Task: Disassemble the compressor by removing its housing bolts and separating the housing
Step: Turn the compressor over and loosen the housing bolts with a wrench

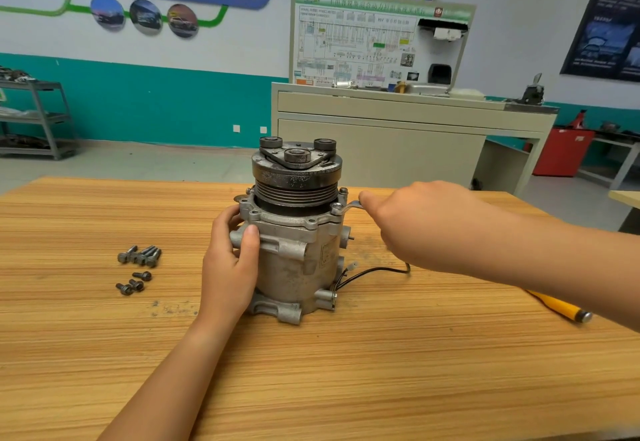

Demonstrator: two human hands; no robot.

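Indoors, on a wooden worktop, left grip clasps an upright compressor, right grip clamps a wrench; teal-banded wall behind

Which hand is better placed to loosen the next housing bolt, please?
The right. The right hand holds the wrench, its end seated on a flange bolt, while the left hand grips the compressor body to steady it.

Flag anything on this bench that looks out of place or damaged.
No damage shows. Removed bolts lie loose on the table left of the compressor, in no tray, and dark grime specks mark the wood near its base.
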